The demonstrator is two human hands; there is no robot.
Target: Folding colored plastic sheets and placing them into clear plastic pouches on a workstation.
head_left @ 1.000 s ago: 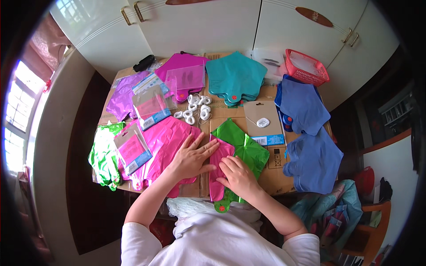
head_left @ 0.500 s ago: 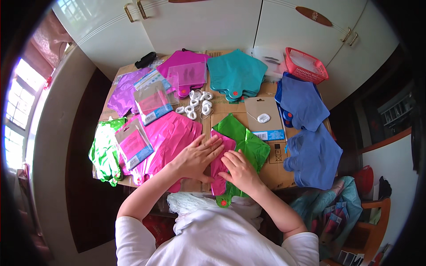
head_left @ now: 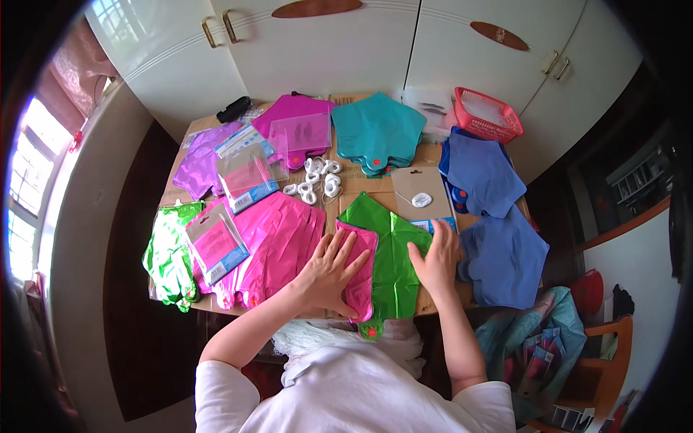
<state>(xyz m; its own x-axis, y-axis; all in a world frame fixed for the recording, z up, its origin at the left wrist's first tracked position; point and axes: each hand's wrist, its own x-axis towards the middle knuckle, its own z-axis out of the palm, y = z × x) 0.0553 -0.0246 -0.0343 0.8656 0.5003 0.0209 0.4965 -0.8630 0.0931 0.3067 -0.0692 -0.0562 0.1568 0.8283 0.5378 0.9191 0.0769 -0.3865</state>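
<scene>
A folded pink foil balloon [head_left: 365, 249] lies on a green foil balloon [head_left: 395, 270] in front of me. My left hand [head_left: 328, 270] presses flat on the pink foil with its fingers spread. At the green foil's right edge, my right hand [head_left: 437, 260] has its thumb apart from its fingers; the thumb is by the foil, and whether the fingers reach under the edge cannot be made out. The green balloon's tab with a red dot [head_left: 371, 330] hangs past the table's near edge. Left of my left hand is a fanned stack of pink foil balloons [head_left: 278, 242].
Cardboard [head_left: 346, 209] covers the table. Around it lie purple [head_left: 198, 166], magenta [head_left: 292, 119], teal [head_left: 379, 130] and blue [head_left: 505, 252] foil balloons, white string coils [head_left: 317, 173], a backing card [head_left: 419, 184], clear packets [head_left: 249, 173] and a red basket [head_left: 487, 112].
My right hand has moved right from the pink foil to the green balloon's right edge. My left hand stays on the pink foil, its fingers now spread wider. The view has shifted slightly.
</scene>
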